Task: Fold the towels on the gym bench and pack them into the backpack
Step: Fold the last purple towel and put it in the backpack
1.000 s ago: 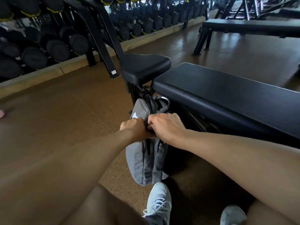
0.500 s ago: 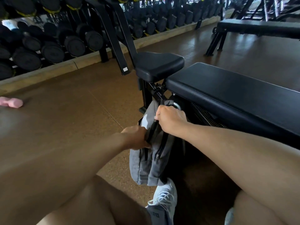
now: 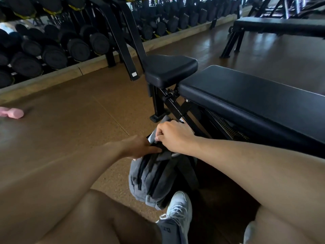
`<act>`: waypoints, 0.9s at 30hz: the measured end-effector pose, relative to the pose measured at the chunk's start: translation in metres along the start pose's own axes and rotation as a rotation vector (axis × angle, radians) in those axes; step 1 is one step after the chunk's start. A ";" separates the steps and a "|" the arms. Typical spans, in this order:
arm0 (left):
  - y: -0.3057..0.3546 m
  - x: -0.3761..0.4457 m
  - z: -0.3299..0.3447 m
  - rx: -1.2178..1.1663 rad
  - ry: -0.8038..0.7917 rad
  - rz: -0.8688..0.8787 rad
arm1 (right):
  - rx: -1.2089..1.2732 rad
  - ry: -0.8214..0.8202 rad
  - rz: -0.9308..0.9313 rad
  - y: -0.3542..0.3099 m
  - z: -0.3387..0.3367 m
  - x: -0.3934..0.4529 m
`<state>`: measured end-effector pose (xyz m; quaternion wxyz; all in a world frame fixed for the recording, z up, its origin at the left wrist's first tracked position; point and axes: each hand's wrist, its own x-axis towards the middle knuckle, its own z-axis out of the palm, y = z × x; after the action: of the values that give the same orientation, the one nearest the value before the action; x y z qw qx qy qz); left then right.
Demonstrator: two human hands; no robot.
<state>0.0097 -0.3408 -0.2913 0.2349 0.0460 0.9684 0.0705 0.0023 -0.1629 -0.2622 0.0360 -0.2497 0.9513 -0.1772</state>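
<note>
Head view: the right hand [image 3: 173, 136] has travelled along the top of the backpack [image 3: 154, 182] since a second ago, likely zipping it, so packing looks nearly done. Its fingers [image 3: 158, 138] pinch something there. The left hand [image 3: 140, 147] grips the backpack, which stands on the floor beside the table [image 3: 255, 95].

A grey backpack [image 3: 154, 180] is seen on the brown floor [image 3: 73, 120] beside a black gym bench [image 3: 255, 103]. Its top is gripped by the right hand [image 3: 173, 136] w/ curled fingers; the left hand [image 3: 140, 147] is pressed against its side. Dumbbell racks [image 3: 52, 44] are lined up behind; a pink dumbbell [image 3: 11, 112] is seen far left.
</note>
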 end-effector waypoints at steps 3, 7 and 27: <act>0.008 0.001 0.000 0.047 -0.020 0.059 | 0.015 0.042 0.192 0.018 -0.004 0.015; 0.018 -0.013 0.003 0.170 -0.352 -0.012 | 0.269 0.000 0.410 0.063 -0.010 0.031; 0.040 -0.021 -0.036 -0.112 0.027 0.196 | 0.353 -0.144 0.510 0.083 0.000 0.036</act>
<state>0.0137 -0.3081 -0.2441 0.2161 0.1261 0.9568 0.1479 -0.0678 -0.1134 -0.2907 0.1893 -0.0050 0.9327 -0.3069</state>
